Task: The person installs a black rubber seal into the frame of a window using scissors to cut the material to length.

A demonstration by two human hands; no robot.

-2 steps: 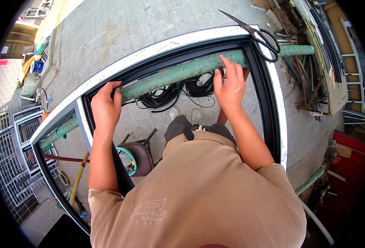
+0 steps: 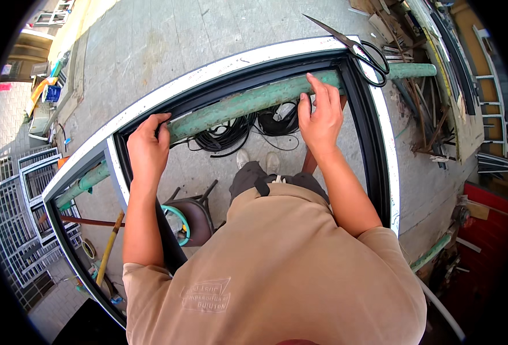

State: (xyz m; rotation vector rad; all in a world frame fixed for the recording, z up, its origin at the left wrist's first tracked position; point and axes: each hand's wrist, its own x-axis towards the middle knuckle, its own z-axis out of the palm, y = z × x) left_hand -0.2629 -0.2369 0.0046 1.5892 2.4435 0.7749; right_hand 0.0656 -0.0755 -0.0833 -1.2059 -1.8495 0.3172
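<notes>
A large window frame (image 2: 225, 68), white on its outer face, lies in front of me with black strips (image 2: 231, 86) lining its inner edge. My left hand (image 2: 149, 141) is at the far left inner corner, fingers curled over the black edge and thumb below. Its grip partly hides that corner. Farther right, my right hand (image 2: 321, 118) has its index finger stretched toward the far black strip, the thumb apart from it and nothing visible between them. Dark-handled scissors (image 2: 369, 60) rest across the far right corner, blades pointing to the far left.
A worn green pipe (image 2: 254, 100) runs beneath the frame. Coils of black cable (image 2: 225, 135) lie on the floor beyond my shoes. A brown stool (image 2: 193, 215) with a teal-rimmed container (image 2: 176, 221) stands inside the frame opening. Scrap pieces (image 2: 423, 109) are piled at the right.
My right index fingertip has shifted very slightly away from me. The left hand, frame and scissors look unchanged.
</notes>
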